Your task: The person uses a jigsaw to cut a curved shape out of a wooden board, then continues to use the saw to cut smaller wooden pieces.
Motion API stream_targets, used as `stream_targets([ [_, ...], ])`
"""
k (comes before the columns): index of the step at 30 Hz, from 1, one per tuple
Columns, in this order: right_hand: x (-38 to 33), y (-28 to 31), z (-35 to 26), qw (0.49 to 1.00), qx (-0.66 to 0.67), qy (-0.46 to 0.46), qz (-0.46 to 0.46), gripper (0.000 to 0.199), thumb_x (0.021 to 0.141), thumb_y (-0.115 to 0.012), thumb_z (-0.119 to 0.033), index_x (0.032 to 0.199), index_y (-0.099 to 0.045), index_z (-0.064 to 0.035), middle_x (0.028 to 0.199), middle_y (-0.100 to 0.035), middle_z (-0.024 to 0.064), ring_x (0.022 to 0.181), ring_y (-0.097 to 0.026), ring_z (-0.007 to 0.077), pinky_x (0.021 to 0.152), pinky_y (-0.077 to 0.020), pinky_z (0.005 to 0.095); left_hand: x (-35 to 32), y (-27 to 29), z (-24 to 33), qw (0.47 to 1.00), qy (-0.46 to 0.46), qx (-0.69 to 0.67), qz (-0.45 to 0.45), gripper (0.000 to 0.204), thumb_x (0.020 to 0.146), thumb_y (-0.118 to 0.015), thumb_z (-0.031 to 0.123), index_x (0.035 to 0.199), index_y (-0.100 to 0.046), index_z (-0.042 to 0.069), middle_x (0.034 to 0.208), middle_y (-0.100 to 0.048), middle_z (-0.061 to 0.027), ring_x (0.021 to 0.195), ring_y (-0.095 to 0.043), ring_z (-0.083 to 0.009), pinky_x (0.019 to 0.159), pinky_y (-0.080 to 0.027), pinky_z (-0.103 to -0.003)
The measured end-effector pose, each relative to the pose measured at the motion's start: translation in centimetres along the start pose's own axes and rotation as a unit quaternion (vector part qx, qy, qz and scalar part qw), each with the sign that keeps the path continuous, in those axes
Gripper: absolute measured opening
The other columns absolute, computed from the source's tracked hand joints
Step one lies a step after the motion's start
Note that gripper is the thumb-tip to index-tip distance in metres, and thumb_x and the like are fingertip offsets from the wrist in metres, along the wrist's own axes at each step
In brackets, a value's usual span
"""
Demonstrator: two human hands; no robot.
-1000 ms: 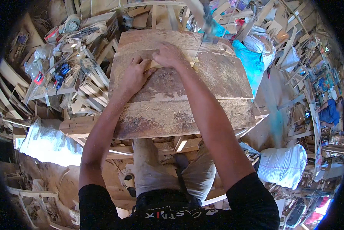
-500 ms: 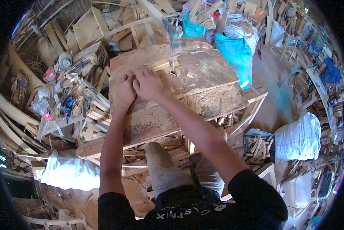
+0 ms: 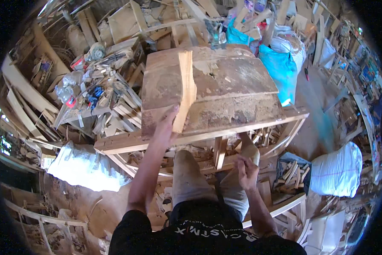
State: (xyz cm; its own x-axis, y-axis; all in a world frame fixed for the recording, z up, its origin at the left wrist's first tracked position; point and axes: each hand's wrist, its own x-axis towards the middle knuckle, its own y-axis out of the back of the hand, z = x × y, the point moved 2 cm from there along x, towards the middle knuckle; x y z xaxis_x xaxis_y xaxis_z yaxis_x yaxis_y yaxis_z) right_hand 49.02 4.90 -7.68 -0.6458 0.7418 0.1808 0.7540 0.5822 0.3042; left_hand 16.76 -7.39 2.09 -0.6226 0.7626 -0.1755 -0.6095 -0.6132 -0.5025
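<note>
Crowding the worktable are offcuts and sacks.

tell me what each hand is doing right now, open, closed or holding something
Left hand: closed on the near end of the wood.
Right hand: fingers partly curled, nothing visible in it; open or closed can't be told.

The left grip was closed, its forearm extended forward. The right grip hung over the right thigh, fingers loosely bent.
</note>
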Motion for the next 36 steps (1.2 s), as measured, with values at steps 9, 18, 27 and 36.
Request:
stream_targets([
  [9, 2.5, -2.9, -3.7, 0.985, 0.166, 0.034, -0.011, 0.036, 0.107, -0.058, -0.011, 0.139, -0.058, 0.0048, 0.122, -0.072, 0.0162, 0.115, -0.069, 0.0236, 0.104, -0.0533, 0.0373, -3.7, -5.7, -8.8, 0.981, 0.041, -0.058, -0.180, 0.044, 0.112, -0.051, 0.040, 0.133, -0.060, 0.002, 0.107, -0.068, -0.0097, 0.088, -0.064, -0.0157, 0.074, -0.053, -0.029],
  [18, 2.9, -4.8, -5.0, 0.931, 0.360, -0.043, -0.029, 0.045, 0.108, -0.060, -0.013, 0.149, -0.046, 0.0010, 0.131, -0.063, 0.0116, 0.126, -0.058, 0.0174, 0.109, -0.0475, 0.0340, -6.6, -9.2, -10.9, 0.846, -0.286, 0.450, -0.009, 0.047, 0.095, -0.077, 0.008, 0.140, -0.064, 0.004, 0.125, -0.069, -0.0164, 0.116, -0.066, -0.0285, 0.101, -0.051, -0.037],
  [27, 2.6, -2.9, -2.0, 0.943, 0.311, -0.111, 0.040, 0.036, 0.110, -0.057, -0.019, 0.141, -0.056, -0.0007, 0.116, -0.068, 0.0051, 0.102, -0.063, 0.0123, 0.090, -0.0531, 0.0307, -7.9, -7.8, -9.4, 0.793, -0.303, 0.516, -0.114, 0.048, 0.093, -0.076, 0.008, 0.139, -0.064, 0.005, 0.124, -0.068, -0.0178, 0.122, -0.065, -0.0327, 0.103, -0.050, -0.041],
  [36, -2.0, 5.5, 7.7, 0.969, 0.098, -0.221, 0.048, 0.050, 0.107, -0.061, -0.044, 0.128, -0.068, 0.0007, 0.105, -0.072, 0.0098, 0.096, -0.065, 0.0170, 0.085, -0.0524, 0.0361, -3.1, 15.0, 4.1, 0.541, -0.329, 0.747, 0.202, 0.059, 0.108, -0.059, 0.038, 0.152, -0.052, 0.000, 0.158, -0.048, -0.0256, 0.141, -0.051, -0.0397, 0.117, -0.041, -0.048],
])
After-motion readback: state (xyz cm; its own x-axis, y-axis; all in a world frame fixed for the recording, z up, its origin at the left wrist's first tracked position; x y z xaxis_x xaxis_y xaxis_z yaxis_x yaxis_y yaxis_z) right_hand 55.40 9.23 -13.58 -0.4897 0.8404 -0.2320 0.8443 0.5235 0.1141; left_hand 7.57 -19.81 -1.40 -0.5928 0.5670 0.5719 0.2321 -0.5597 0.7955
